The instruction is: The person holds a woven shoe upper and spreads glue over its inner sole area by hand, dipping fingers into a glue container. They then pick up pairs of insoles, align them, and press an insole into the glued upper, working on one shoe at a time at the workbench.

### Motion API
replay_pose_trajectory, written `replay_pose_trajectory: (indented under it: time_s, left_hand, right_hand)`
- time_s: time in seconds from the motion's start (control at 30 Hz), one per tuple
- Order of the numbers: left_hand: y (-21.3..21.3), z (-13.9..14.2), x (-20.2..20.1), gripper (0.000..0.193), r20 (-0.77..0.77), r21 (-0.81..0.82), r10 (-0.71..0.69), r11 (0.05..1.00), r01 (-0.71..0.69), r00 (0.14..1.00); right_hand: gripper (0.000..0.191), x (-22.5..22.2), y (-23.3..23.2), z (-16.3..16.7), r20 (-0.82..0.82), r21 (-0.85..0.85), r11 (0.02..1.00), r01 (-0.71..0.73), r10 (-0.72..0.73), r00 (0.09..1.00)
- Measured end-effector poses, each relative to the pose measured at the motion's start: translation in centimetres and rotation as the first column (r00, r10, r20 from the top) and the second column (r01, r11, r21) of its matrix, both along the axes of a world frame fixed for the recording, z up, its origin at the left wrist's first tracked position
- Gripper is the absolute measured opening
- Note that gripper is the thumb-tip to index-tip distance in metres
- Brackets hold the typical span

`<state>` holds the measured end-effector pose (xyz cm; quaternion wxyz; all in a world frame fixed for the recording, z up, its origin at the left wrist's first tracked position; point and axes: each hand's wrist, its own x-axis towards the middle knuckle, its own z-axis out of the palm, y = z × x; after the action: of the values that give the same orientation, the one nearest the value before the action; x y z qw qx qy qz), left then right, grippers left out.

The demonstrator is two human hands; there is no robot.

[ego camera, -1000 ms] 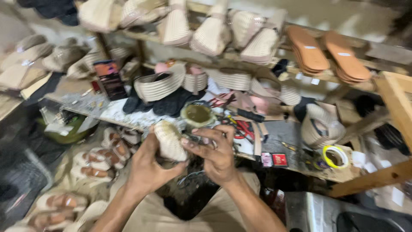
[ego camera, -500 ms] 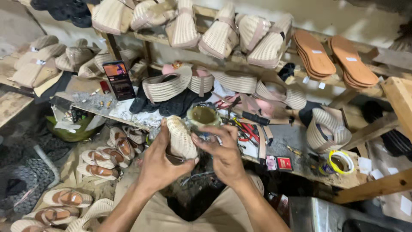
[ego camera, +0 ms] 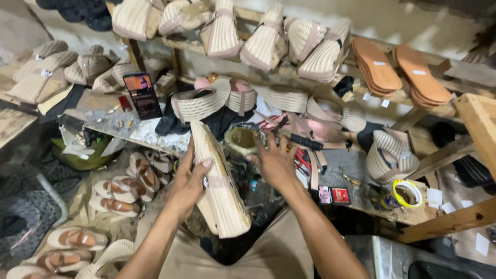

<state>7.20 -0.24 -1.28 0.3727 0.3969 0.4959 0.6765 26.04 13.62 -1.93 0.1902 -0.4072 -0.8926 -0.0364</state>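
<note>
Now, left hand: the left hand (ego camera: 188, 188) is clamped round the edge of a cream ribbed woven wedge sandal (ego camera: 219, 181), holding it upright and tilted at centre frame, sole edge toward the camera.
Right hand: the right hand (ego camera: 275, 161) is stretched forward with fingers spread, fingertips over the clutter just right of the tin; whether they pinch anything I cannot tell.
Sandal's place: off the bench, in the air between the two forearms, just in front of the bench edge.
Progress: by my read, mid-job; this sandal looks built, with strap and woven wall in place, and it is still in hand, not yet among the finished ones.
Done so far: a row of matching cream woven sandals (ego camera: 268, 39) sits on the wooden shelf (ego camera: 485, 116) across the top of the frame, with more at upper left.
Left to do: loose woven upper bands (ego camera: 199, 103) and bare tan flat soles (ego camera: 398, 70) at upper right lie unassembled.
Tin: a round open tin (ego camera: 242, 139) sits on the bench just behind the sandal, with a dull yellowish inside; what it holds I cannot tell.
Tape roll: a yellow roll of tape (ego camera: 408, 192) rests at the right of the bench.
Bench: the grey, grimy workbench (ego camera: 356, 168) carries red-handled tools, small red packets and strap scraps.
Floor: strapped tan sandals (ego camera: 119, 191) lie in loose pairs at lower left.
Phone: a lit phone (ego camera: 143, 94) is propped at upper left.
</note>
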Motion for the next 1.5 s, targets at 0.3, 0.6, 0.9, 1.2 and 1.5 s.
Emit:
replay_pose_trajectory:
  time_s: [0.3, 0.6, 0.9, 1.2, 1.5]
  left_hand:
    - [-0.5, 0.4, -0.4, 0.096, -0.389, 0.08, -0.067, 0.991, 0.106, 0.919]
    - [-0.7, 1.2, -1.7, 0.1, -0.426, -0.042, -0.248, 0.966, 0.255, 0.87]
    - [-1.0, 1.4, -1.5, 0.101, -0.321, -0.036, -0.312, 0.948, 0.318, 0.894]
    - [-1.0, 1.9, -1.3, 0.102, -0.413, -0.04, -0.303, 0.948, 0.315, 0.859]
    - [-1.2, 1.7, -1.8, 0.103, -0.281, -0.05, -0.371, 0.927, 0.372, 0.885]
  right_hand:
    - [0.036, -1.6, 0.9, -0.7, -0.25, 0.045, 0.999, -0.006, 0.017, 0.968]
    - [0.044, -0.5, -1.8, 3.6, -0.792, -0.336, 0.666, -0.666, 0.182, 0.582]
    - [0.068, -0.9, -4.8, 4.1, -0.368, 0.274, 0.924, -0.266, 0.356, 0.859]
    - [0.074, -1.5, -4.9, 4.4, -0.412, 0.081, 0.953, -0.293, 0.3, 0.861]
    - [0.068, 0.5, -4.7, 3.3, -0.454, 0.342, 0.852, -0.397, 0.52, 0.724]
